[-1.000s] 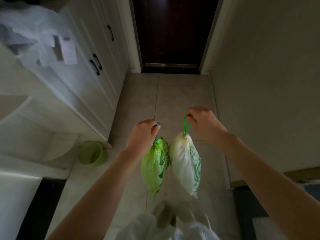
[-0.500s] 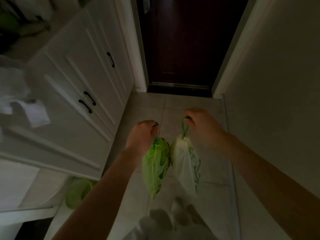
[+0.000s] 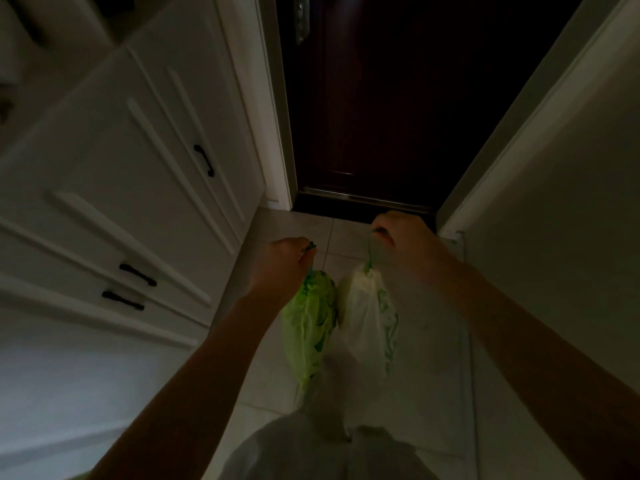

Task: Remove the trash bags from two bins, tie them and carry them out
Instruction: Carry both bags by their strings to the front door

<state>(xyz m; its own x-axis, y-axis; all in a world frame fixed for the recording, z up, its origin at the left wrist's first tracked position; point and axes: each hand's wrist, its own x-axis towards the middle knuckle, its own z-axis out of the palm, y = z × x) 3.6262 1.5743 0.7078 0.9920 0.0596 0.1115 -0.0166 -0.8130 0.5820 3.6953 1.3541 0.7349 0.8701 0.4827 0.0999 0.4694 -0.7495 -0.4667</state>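
Note:
Two tied trash bags hang side by side in front of me over the tiled floor. My left hand (image 3: 282, 263) is shut on the drawstring of the bright green trash bag (image 3: 308, 327). My right hand (image 3: 403, 237) is shut on the green drawstring of the pale white trash bag (image 3: 367, 327), which carries green print. The bags touch each other at mid-height. Both arms reach forward from the bottom corners of the head view.
A dark wooden door (image 3: 374, 98) stands shut straight ahead, its metal handle plate (image 3: 302, 19) at top left. White cabinets with black handles (image 3: 138, 275) line the left side. A plain wall (image 3: 561, 202) closes the right. The tiled floor (image 3: 291, 230) forms a narrow passage.
I have moved nearer the door, which now fills more of the view. The green bin on the floor at left has dropped out of sight. Both hands still hold their bags.

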